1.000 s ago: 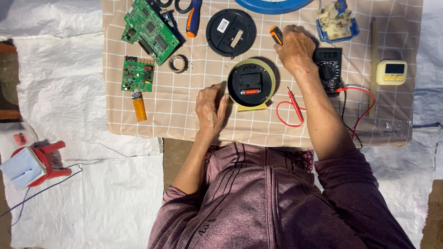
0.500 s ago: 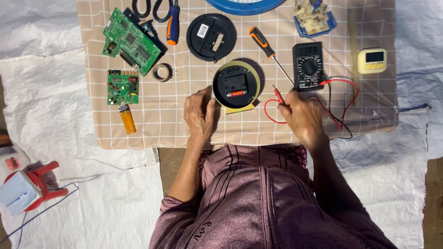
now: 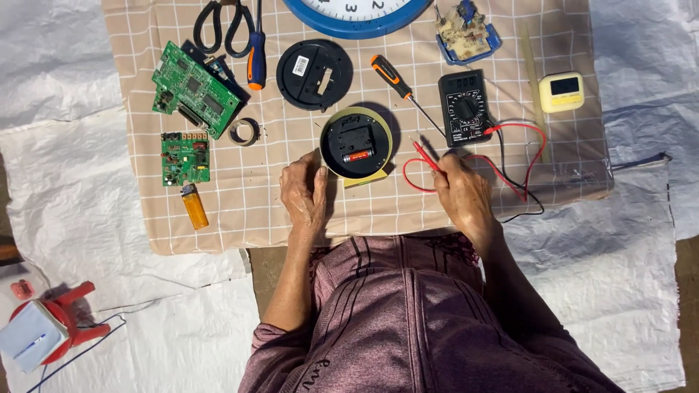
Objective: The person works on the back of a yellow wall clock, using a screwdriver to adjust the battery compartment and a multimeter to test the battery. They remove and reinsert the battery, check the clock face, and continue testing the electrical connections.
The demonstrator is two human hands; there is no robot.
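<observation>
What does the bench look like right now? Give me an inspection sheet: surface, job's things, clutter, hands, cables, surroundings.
Surface: beige checked cloth on white sheeting.
Job's things: small round clock lying back up, battery showing; red probe; black multimeter.
Clutter: orange-handled screwdriver, black round cover, two green circuit boards, scissors, orange lighter, tape ring, blue wall clock, yellow timer.
Hands: left hand rests beside the small clock, fingers at its rim; right hand holds the red probe.
Cables: red and black leads loop from the multimeter.
Surroundings: red stool at lower left.
</observation>
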